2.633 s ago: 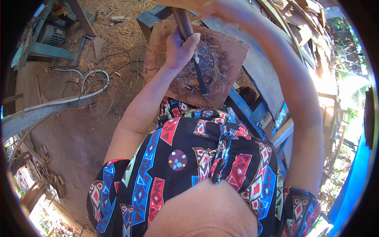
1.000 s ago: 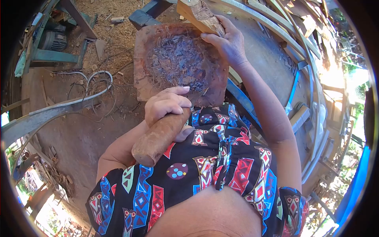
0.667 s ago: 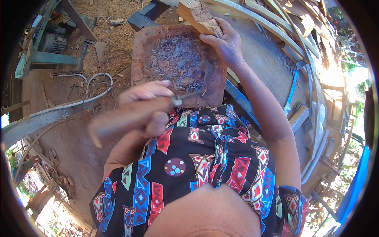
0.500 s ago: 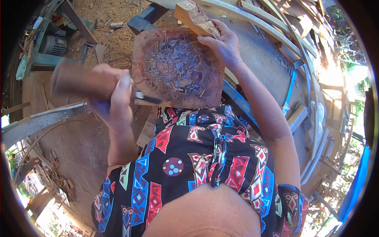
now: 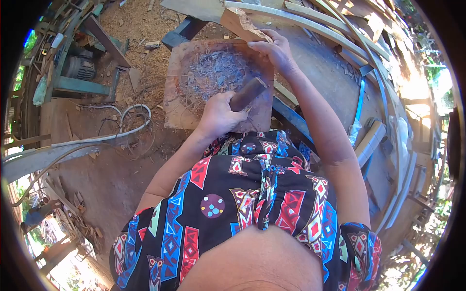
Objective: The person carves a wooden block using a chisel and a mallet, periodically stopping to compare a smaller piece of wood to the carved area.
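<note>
My left hand point(image 5: 221, 115) is closed around a tool with a thick, dark, round wooden handle point(image 5: 249, 93), its end tilted up toward the far right. The tool's other end is hidden behind the hand. Both are over the near part of a square wooden chopping block point(image 5: 173, 109), whose worn, rough middle is strewn with fibres and chips. My right hand point(image 5: 278, 51) grips a pale, roughly cut piece of wood point(image 5: 239, 23) at the block's far right corner. Thumb and fingers wrap its near end, and the piece slants away to the upper left.
Sawdust and chips point(image 5: 133, 24) cover the ground beyond the block. A motor point(image 5: 80, 68) sits by a green metal frame point(image 5: 82, 86) at far left. A pale hose point(image 5: 136, 109) lies on the left floor. Long wooden strips point(image 5: 320, 26) are stacked along the right.
My left hand has swung from the left side across over the block, and the tool's handle now points up to the right. The right hand and wood have barely moved.
</note>
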Motion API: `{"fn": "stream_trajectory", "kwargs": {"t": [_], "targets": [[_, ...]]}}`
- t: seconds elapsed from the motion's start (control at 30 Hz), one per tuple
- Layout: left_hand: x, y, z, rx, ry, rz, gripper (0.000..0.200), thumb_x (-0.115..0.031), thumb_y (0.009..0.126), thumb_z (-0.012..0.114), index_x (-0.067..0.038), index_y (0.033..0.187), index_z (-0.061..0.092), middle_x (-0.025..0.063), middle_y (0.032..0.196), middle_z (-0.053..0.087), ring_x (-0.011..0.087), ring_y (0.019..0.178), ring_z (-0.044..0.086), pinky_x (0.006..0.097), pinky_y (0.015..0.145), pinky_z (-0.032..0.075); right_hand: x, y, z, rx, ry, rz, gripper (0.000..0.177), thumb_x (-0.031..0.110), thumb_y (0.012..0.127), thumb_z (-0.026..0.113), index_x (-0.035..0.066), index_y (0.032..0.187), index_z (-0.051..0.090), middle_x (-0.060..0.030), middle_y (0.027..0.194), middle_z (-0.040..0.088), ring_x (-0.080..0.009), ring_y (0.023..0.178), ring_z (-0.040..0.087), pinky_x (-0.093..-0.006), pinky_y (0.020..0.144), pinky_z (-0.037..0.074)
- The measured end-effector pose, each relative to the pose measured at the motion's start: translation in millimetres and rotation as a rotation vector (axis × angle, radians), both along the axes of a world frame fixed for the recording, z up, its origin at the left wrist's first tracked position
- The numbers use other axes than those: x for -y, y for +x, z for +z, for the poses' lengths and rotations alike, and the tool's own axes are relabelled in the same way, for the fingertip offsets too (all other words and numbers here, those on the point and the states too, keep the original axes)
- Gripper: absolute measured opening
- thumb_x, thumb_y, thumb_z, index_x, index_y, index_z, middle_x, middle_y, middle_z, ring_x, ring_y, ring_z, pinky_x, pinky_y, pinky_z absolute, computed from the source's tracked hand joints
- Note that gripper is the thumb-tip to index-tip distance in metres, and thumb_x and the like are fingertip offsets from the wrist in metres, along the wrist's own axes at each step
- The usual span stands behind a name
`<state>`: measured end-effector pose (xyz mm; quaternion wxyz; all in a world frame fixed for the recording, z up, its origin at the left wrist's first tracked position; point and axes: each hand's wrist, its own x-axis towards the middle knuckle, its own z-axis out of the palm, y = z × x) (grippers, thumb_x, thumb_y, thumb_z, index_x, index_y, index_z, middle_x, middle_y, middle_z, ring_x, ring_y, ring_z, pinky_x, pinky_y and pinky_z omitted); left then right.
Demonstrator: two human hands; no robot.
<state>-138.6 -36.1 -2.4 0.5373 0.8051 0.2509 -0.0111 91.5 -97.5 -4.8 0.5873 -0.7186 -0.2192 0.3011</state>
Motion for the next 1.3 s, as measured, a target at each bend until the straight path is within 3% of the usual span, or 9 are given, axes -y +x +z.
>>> {"fn": "stream_trajectory", "kwargs": {"t": [0.07, 0.13, 0.5, 0.63, 0.77, 0.97, 1.13, 1.2, 1.3], "targets": [[1.8, 5.9, -0.3, 0.004, -0.007, -0.019, 0.031, -0.017, 0.072, 0.076, -0.001, 0.097, 0.068, 0.0053, 0.072, 0.064, 0.0109, 0.067, 0.059, 0.0300, 0.064, 0.048, -2.6, 0.6, -4.2, 0.010, 0.015, -0.032, 0.062, 0.025, 0.069, 0.083, 0.001, 0.123, 0.062, -0.0048, 0.084, 0.067, -0.0091, 0.063, 0.057, -0.0243, 0.055, 0.046], [8.1, 10.2, 6.8, -0.057, 0.151, -0.017, 0.030, -0.025, 0.068, 0.073, -0.003, 0.088, 0.067, 0.0192, 0.076, 0.066, 0.0363, 0.076, 0.067, 0.0443, 0.072, 0.051, -3.3, 2.9, -7.7, 0.020, 0.009, -0.008, 0.062, 0.027, 0.068, 0.082, 0.001, 0.121, 0.063, -0.0059, 0.085, 0.067, -0.0099, 0.065, 0.058, -0.0250, 0.056, 0.047], [47.5, 19.0, -5.3, 0.076, 0.714, -0.222, 0.030, -0.019, 0.067, 0.072, -0.006, 0.092, 0.062, 0.0165, 0.080, 0.063, 0.0375, 0.082, 0.065, 0.0457, 0.071, 0.051, -12.3, 14.0, -30.1, 0.144, 0.050, 0.007, 0.060, 0.033, 0.068, 0.079, 0.003, 0.118, 0.066, -0.0114, 0.089, 0.069, -0.0150, 0.070, 0.064, -0.0288, 0.064, 0.052], [50.9, 29.4, -0.8, 0.242, 0.570, -0.362, 0.032, -0.010, 0.066, 0.073, -0.002, 0.094, 0.060, 0.0140, 0.081, 0.064, 0.0341, 0.080, 0.066, 0.0438, 0.072, 0.052, -7.5, 17.6, -24.2, 0.091, 0.023, 0.055, 0.060, 0.033, 0.068, 0.079, 0.002, 0.117, 0.066, -0.0114, 0.087, 0.069, -0.0148, 0.069, 0.064, -0.0283, 0.065, 0.052], [-27.0, 43.7, 35.3, 0.170, -0.022, 0.033, 0.021, -0.004, 0.072, 0.070, 0.000, 0.091, 0.064, 0.0017, 0.082, 0.067, 0.0119, 0.073, 0.062, 0.0302, 0.069, 0.052, -15.8, 21.9, -35.6, 0.126, 0.132, 0.049, 0.060, 0.033, 0.068, 0.079, 0.001, 0.117, 0.066, -0.0109, 0.086, 0.069, -0.0143, 0.069, 0.064, -0.0283, 0.064, 0.052], [-28.4, 27.7, 32.5, 0.167, 0.173, 0.039, 0.022, -0.007, 0.073, 0.071, 0.000, 0.092, 0.063, 0.0009, 0.081, 0.065, 0.0085, 0.075, 0.059, 0.0270, 0.068, 0.049, -10.6, 18.1, -29.4, 0.094, 0.105, 0.041, 0.062, 0.031, 0.068, 0.080, -0.001, 0.119, 0.065, -0.0089, 0.083, 0.068, -0.0128, 0.064, 0.061, -0.0270, 0.058, 0.050], [17.0, 25.7, 11.7, 0.049, 0.511, -0.172, 0.042, -0.020, 0.069, 0.083, -0.004, 0.100, 0.061, 0.0125, 0.081, 0.064, 0.0265, 0.073, 0.064, 0.0344, 0.071, 0.050, -4.0, 17.7, -18.4, -0.009, 0.132, 0.068, 0.055, 0.029, 0.071, 0.079, -0.002, 0.113, 0.065, -0.0067, 0.076, 0.066, -0.0109, 0.056, 0.059, -0.0250, 0.050, 0.047], [21.3, 27.3, 1.8, 0.124, 0.550, -0.206, 0.043, -0.033, 0.066, 0.083, -0.006, 0.093, 0.063, 0.0164, 0.090, 0.065, 0.0384, 0.087, 0.064, 0.0470, 0.077, 0.051, -2.6, 18.9, -15.3, -0.006, 0.115, 0.070, 0.054, 0.029, 0.071, 0.079, -0.002, 0.112, 0.065, -0.0064, 0.075, 0.065, -0.0108, 0.055, 0.059, -0.0248, 0.050, 0.047], [14.4, 32.9, -5.2, 0.168, 0.546, -0.228, 0.036, -0.030, 0.069, 0.080, -0.005, 0.089, 0.063, 0.0159, 0.085, 0.065, 0.0362, 0.083, 0.066, 0.0458, 0.076, 0.051, -1.6, 17.3, -11.8, 0.013, 0.111, 0.056, 0.052, 0.029, 0.071, 0.079, -0.001, 0.110, 0.066, -0.0059, 0.074, 0.065, -0.0106, 0.055, 0.059, -0.0247, 0.049, 0.047]]}}
